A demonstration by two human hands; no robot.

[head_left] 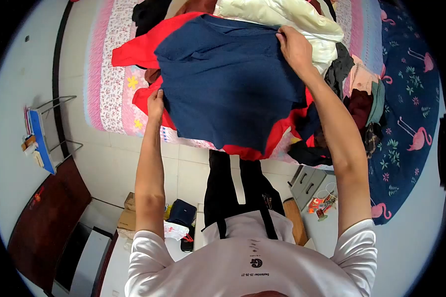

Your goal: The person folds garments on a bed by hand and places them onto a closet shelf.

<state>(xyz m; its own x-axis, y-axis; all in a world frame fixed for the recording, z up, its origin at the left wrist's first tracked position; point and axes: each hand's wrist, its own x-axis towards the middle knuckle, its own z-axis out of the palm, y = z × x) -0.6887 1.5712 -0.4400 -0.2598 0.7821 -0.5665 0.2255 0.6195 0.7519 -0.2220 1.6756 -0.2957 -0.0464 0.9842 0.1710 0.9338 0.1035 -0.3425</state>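
A dark blue garment (228,84) is spread out between my hands, over a red garment (134,49) that shows around its left and lower edges. My left hand (155,105) pinches the blue garment's left edge, low on its side. At its upper right, near the neckline, my right hand (293,45) grips the fabric, thumb and fingers closed on it. Both garments lie over the near side of a bed with a pink floral cover (115,94). The fingertips behind the cloth are partly hidden.
Cream clothing (302,20) and dark clothes (339,69) are heaped behind and right of the garment. A navy flamingo-print cloth (406,109) hangs at the right. Grey drawers (306,185) stand below the bed's right end, and a blue folding table (42,141) is at the left.
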